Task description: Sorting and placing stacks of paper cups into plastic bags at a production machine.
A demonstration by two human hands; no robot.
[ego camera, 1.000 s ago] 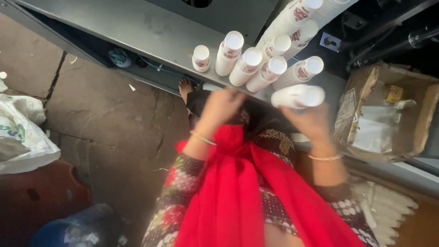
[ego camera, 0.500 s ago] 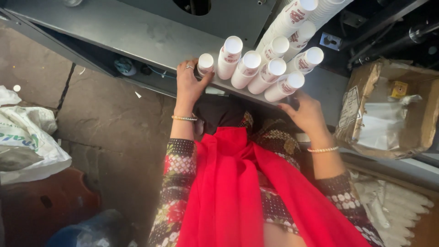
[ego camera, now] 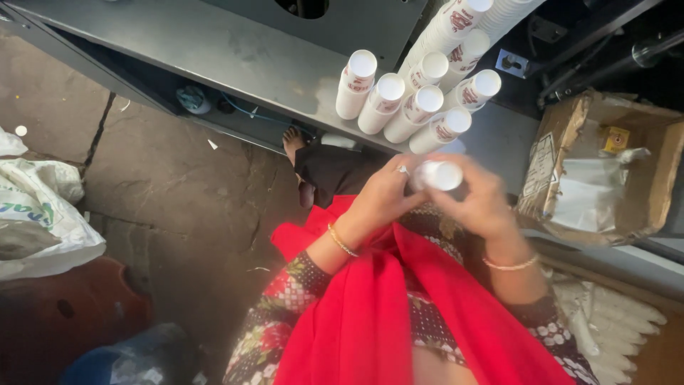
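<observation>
Both hands meet in front of my chest around one short stack of white paper cups (ego camera: 439, 175). My left hand (ego camera: 385, 194) grips it from the left with a ring on one finger. My right hand (ego camera: 481, 201) wraps it from the right. Just beyond, several more stacks of white paper cups (ego camera: 417, 100) with red-brown print stand on the grey metal table (ego camera: 214, 50). A red scarf hangs down my front.
An open cardboard box (ego camera: 613, 167) holding plastic wrapping sits at the right. White printed sacks (ego camera: 35, 214) lie on the stone floor at the left. A round hole (ego camera: 303, 6) is cut in the table top. My bare foot (ego camera: 293, 142) shows under the table edge.
Both hands were at the stacks on the table edge; they have drawn back toward my chest, holding one short stack of cups between them.
</observation>
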